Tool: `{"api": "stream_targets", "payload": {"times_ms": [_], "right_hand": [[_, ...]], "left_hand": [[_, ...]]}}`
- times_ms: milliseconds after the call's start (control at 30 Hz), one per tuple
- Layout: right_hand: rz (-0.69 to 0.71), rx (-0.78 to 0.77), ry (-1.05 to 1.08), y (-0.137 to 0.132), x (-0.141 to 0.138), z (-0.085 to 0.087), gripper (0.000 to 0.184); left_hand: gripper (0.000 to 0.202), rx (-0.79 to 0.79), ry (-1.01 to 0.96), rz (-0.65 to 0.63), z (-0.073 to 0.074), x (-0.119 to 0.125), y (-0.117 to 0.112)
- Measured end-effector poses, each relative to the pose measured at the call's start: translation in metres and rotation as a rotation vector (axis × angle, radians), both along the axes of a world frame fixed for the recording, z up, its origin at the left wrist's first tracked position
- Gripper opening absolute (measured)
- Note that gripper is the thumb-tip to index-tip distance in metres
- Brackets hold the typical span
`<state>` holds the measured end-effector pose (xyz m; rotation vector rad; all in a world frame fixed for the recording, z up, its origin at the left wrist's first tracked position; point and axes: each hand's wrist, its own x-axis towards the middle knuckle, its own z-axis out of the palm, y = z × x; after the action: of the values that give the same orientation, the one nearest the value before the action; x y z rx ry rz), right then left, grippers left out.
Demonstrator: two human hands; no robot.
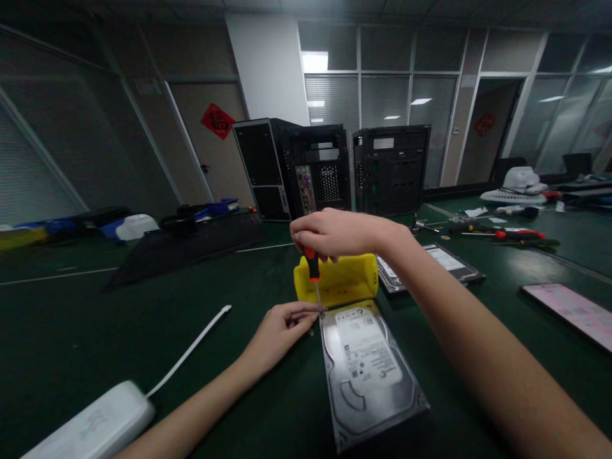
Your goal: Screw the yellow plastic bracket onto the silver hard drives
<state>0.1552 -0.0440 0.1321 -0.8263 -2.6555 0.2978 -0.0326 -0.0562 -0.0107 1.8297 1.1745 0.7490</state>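
Note:
A silver hard drive [368, 370] lies flat on the green table in front of me. My right hand [335, 234] is closed round the top of a screwdriver [313, 271] with a red and black handle, held upright. Its tip meets the drive's far left corner. My left hand [282, 328] rests on the table beside that corner, fingers pinched together at the screwdriver's tip. Whether they hold anything there is too small to see. A yellow plastic tray [342, 284] stands just behind the drive.
A second drive [442, 264] lies right of the tray. Two open computer cases [306, 169] [392, 169] stand at the back. A white power strip [95, 424] and its cable lie front left. Screwdrivers [519, 237] and a pink-white sheet [571, 312] are on the right.

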Motion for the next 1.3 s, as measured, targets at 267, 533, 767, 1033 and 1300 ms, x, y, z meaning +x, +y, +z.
{"api": "stream_targets", "payload": {"times_ms": [267, 533, 767, 1033, 1300], "right_hand": [[0.028, 0.062, 0.027, 0.0042, -0.0011, -0.0015, 0.027], [0.033, 0.032, 0.020, 0.0066, -0.0005, -0.0045, 0.047], [0.003, 0.027, 0.004, 0.0041, -0.0005, -0.0037, 0.034], [0.025, 0.103, -0.013, 0.0036, -0.0006, -0.0024, 0.026], [-0.030, 0.060, -0.003, 0.0051, -0.0048, -0.0044, 0.056]], "left_hand": [[0.030, -0.013, -0.014, -0.006, -0.0007, -0.0003, 0.0011], [0.030, -0.004, 0.018, 0.006, 0.0027, 0.0010, -0.0015], [0.029, 0.000, 0.001, 0.000, 0.0010, -0.0012, -0.0008], [0.028, -0.005, -0.012, 0.012, -0.0024, -0.0006, 0.0010], [0.028, 0.003, -0.021, -0.010, -0.0043, -0.0027, 0.0018]]}}
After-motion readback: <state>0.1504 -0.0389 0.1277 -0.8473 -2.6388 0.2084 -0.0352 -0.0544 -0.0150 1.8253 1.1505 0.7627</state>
